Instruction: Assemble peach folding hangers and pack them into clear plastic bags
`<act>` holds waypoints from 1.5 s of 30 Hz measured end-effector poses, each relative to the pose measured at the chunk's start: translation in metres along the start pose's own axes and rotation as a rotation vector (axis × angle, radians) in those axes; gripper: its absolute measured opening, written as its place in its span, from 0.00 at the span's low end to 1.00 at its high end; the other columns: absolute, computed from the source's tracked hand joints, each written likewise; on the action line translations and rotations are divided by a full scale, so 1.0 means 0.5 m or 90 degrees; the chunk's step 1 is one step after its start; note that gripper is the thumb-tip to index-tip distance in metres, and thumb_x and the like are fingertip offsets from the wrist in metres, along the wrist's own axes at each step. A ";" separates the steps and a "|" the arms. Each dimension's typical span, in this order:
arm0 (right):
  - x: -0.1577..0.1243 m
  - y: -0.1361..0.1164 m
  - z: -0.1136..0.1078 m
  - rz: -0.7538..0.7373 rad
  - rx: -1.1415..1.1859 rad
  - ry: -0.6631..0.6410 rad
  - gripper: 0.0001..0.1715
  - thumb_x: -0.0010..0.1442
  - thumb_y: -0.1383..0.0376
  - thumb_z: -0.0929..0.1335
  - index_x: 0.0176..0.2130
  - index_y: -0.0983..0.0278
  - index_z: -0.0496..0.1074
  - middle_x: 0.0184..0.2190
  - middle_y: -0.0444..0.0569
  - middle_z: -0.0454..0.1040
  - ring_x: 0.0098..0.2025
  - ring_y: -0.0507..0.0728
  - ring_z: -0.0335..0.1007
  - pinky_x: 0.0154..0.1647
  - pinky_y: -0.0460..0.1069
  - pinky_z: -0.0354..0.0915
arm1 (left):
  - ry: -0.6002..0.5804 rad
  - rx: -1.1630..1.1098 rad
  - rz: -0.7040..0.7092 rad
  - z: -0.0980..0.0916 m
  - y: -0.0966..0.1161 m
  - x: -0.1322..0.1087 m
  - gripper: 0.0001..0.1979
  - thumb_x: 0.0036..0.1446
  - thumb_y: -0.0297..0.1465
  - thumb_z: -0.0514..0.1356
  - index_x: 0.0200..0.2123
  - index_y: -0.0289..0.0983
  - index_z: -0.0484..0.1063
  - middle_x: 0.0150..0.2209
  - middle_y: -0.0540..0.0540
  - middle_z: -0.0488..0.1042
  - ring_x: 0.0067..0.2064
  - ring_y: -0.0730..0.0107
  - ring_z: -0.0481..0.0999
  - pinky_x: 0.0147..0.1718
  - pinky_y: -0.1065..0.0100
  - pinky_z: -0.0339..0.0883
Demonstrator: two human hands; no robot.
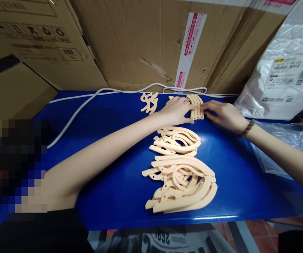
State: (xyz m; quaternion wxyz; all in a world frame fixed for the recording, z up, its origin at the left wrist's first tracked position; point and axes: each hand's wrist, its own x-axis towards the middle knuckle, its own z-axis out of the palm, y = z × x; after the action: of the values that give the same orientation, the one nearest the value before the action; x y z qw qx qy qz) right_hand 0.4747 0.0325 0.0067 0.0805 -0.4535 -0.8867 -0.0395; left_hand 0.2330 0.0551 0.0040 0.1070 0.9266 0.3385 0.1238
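Observation:
A row of beige curved strips (195,107) lies side by side near the back of the blue table. My left hand (176,109) is at the row's left side, thumb and fingers apart, touching it. At the right edge, the fingertips of my right hand (218,112) touch the strips, thumb and fingers slightly apart. Small beige hook pieces (149,102) lie left of my left hand, and another is partly hidden behind it. Nearer to me are a smaller pile of beige curved pieces (177,140) and a larger pile (184,186).
Cardboard boxes (140,38) stand behind the blue table (109,196). A white cable (74,116) runs along the back and left. On the right are a white labelled package (280,70) and clear plastic film (270,151).

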 end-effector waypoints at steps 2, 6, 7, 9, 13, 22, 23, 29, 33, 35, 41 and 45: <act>-0.002 -0.003 0.001 -0.002 0.016 0.003 0.18 0.65 0.64 0.61 0.49 0.62 0.75 0.51 0.57 0.77 0.52 0.64 0.77 0.50 0.56 0.71 | 0.010 0.002 -0.002 0.003 -0.005 0.003 0.27 0.60 0.41 0.66 0.60 0.38 0.72 0.61 0.38 0.71 0.64 0.51 0.66 0.62 0.54 0.56; 0.001 -0.003 0.002 0.013 0.058 0.016 0.17 0.64 0.64 0.62 0.47 0.62 0.76 0.49 0.55 0.78 0.49 0.63 0.77 0.51 0.56 0.71 | 0.014 0.010 0.004 0.001 -0.007 0.007 0.22 0.60 0.39 0.65 0.56 0.38 0.75 0.57 0.39 0.74 0.61 0.50 0.68 0.61 0.52 0.56; 0.003 -0.003 0.002 0.020 0.063 0.016 0.16 0.63 0.64 0.62 0.47 0.62 0.76 0.48 0.55 0.78 0.48 0.63 0.77 0.50 0.56 0.71 | 0.012 0.011 0.006 0.000 -0.006 0.007 0.21 0.61 0.38 0.64 0.55 0.38 0.75 0.55 0.39 0.75 0.61 0.50 0.68 0.60 0.52 0.56; 0.008 -0.004 0.002 0.034 0.057 0.011 0.16 0.63 0.65 0.62 0.46 0.63 0.75 0.47 0.55 0.78 0.46 0.63 0.78 0.49 0.56 0.71 | 0.007 0.014 0.008 -0.004 0.000 0.005 0.21 0.61 0.38 0.64 0.55 0.37 0.75 0.53 0.39 0.76 0.60 0.49 0.68 0.60 0.51 0.56; 0.010 -0.020 -0.007 0.054 0.027 0.000 0.16 0.63 0.66 0.62 0.47 0.65 0.74 0.47 0.58 0.78 0.47 0.66 0.77 0.49 0.58 0.70 | 0.012 0.018 0.013 -0.024 0.009 -0.018 0.28 0.62 0.39 0.63 0.62 0.34 0.68 0.58 0.37 0.72 0.61 0.47 0.66 0.61 0.51 0.54; -0.008 -0.189 -0.063 0.007 0.071 -0.002 0.18 0.70 0.55 0.62 0.47 0.63 0.75 0.44 0.53 0.80 0.45 0.62 0.77 0.42 0.52 0.67 | -0.177 -0.147 0.001 -0.121 -0.046 -0.142 0.26 0.57 0.43 0.64 0.54 0.34 0.74 0.50 0.42 0.78 0.48 0.63 0.76 0.44 0.70 0.65; -0.007 -0.205 -0.061 -0.001 0.075 -0.025 0.20 0.69 0.54 0.63 0.47 0.64 0.76 0.44 0.53 0.79 0.45 0.62 0.77 0.41 0.52 0.66 | -0.193 -0.146 -0.004 -0.124 -0.052 -0.149 0.25 0.56 0.43 0.64 0.53 0.34 0.75 0.50 0.42 0.78 0.48 0.63 0.76 0.43 0.70 0.65; 0.015 -0.220 -0.042 0.035 0.163 -0.090 0.16 0.67 0.55 0.67 0.43 0.63 0.79 0.36 0.48 0.78 0.34 0.56 0.72 0.33 0.50 0.60 | -0.193 -0.206 -0.011 -0.108 -0.063 -0.152 0.19 0.57 0.42 0.62 0.44 0.35 0.79 0.45 0.43 0.80 0.45 0.63 0.76 0.41 0.69 0.63; 0.024 -0.210 -0.058 0.110 0.398 -0.001 0.17 0.63 0.52 0.70 0.37 0.63 0.77 0.27 0.45 0.74 0.28 0.53 0.66 0.29 0.49 0.58 | -0.108 -0.375 -0.097 -0.107 -0.059 -0.142 0.16 0.57 0.41 0.63 0.40 0.35 0.79 0.38 0.45 0.79 0.39 0.67 0.75 0.35 0.70 0.61; 0.028 -0.214 -0.071 0.160 0.503 0.085 0.16 0.60 0.52 0.73 0.34 0.62 0.73 0.28 0.45 0.73 0.29 0.53 0.66 0.29 0.49 0.60 | -0.047 -0.543 -0.136 -0.111 -0.051 -0.135 0.12 0.55 0.35 0.66 0.41 0.35 0.78 0.36 0.48 0.78 0.35 0.72 0.74 0.31 0.72 0.59; 0.047 -0.207 -0.108 0.208 0.556 0.268 0.16 0.58 0.56 0.75 0.30 0.61 0.68 0.28 0.45 0.74 0.28 0.52 0.67 0.28 0.48 0.59 | 0.159 -0.763 -0.194 -0.134 -0.002 -0.108 0.07 0.63 0.26 0.60 0.32 0.33 0.75 0.31 0.50 0.74 0.32 0.78 0.73 0.34 0.75 0.62; 0.073 -0.195 -0.152 0.153 0.088 0.327 0.16 0.68 0.54 0.67 0.45 0.63 0.73 0.34 0.51 0.78 0.33 0.56 0.73 0.32 0.50 0.59 | 0.244 -0.671 -0.190 -0.166 0.027 -0.085 0.14 0.68 0.27 0.56 0.28 0.34 0.72 0.30 0.50 0.74 0.33 0.77 0.75 0.35 0.74 0.63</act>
State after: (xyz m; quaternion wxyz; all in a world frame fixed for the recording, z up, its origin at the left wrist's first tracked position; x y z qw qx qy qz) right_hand 0.3828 -0.0066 0.0881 0.3370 -0.5242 -0.7777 -0.0824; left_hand 0.1847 0.0267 0.0799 0.5069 0.6515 0.3718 0.4247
